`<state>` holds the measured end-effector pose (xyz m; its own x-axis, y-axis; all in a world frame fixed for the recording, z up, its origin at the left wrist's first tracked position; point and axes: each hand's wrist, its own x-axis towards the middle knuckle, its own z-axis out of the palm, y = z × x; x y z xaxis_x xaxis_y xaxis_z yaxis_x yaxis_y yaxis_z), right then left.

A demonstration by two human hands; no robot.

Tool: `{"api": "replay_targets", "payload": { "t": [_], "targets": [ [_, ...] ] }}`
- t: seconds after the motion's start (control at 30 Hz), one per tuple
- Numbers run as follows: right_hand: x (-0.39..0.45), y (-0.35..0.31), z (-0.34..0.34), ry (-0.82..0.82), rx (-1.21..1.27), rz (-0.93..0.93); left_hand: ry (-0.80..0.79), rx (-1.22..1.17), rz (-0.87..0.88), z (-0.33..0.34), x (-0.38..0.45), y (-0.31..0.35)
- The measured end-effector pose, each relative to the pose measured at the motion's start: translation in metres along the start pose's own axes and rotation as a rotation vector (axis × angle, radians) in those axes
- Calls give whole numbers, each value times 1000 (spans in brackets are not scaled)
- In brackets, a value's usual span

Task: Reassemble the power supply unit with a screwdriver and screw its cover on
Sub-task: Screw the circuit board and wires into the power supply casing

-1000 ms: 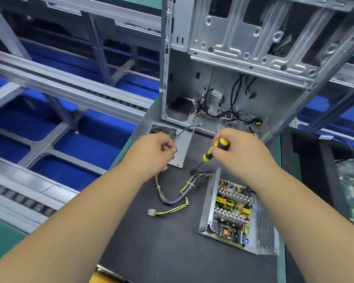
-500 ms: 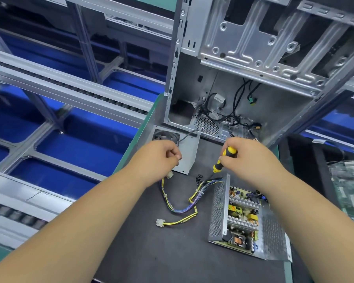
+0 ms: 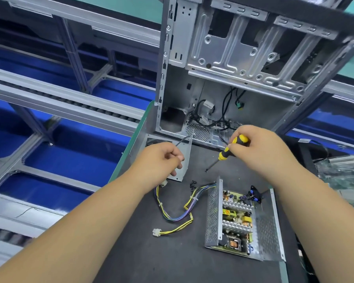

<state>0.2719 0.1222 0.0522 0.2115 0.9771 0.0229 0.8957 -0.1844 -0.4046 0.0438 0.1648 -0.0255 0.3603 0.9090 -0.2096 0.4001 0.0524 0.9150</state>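
While the power supply unit (image 3: 243, 219) lies uncovered on the dark counter (image 3: 172, 258) toward its near right corner, its cover (image 3: 182, 160) stands apart at the far left edge, just behind the left hand (image 3: 161, 160). That hand's grip is curled; whether it pinches a screw or the cover's edge cannot be told. The right hand (image 3: 253, 148) clasps the screwdriver (image 3: 231, 148) by its yellow-and-black handle, shaft slanting down and left, tip close above the counter.

Judged handling: the unit's sheet-metal tray is stiff and moderately heavy, with an exposed board, coils and heat sinks that look fragile; hold should be taken on the perforated side walls, never the components. The cover is light, thin, likely sharp-edged. The wire harness (image 3: 178, 207) is limp and could be trapped under the cover.

Orientation: the unit's long axis runs near to far, open face up, harness leaving its far left corner. Loose screws (image 3: 193, 184) lie between cover and unit.
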Motion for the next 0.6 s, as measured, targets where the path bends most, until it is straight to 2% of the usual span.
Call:
{"api": "replay_targets", "payload": {
  "t": [0.1, 0.23, 0.47, 0.6],
  "targets": [
    [-6, 5, -24, 111, 134, -2, -15, -57, 13, 10, 4, 10],
    [-20, 14, -52, 233, 333, -5, -112, -301, -6, 33, 10, 26],
    [-43, 32, -72, 340, 529, 62, -247, -863, -261, 73, 14, 61],
    [-59, 45, -69, 368, 580, 103, -303, -892, -280, 88, 10, 68]
  ]
}}
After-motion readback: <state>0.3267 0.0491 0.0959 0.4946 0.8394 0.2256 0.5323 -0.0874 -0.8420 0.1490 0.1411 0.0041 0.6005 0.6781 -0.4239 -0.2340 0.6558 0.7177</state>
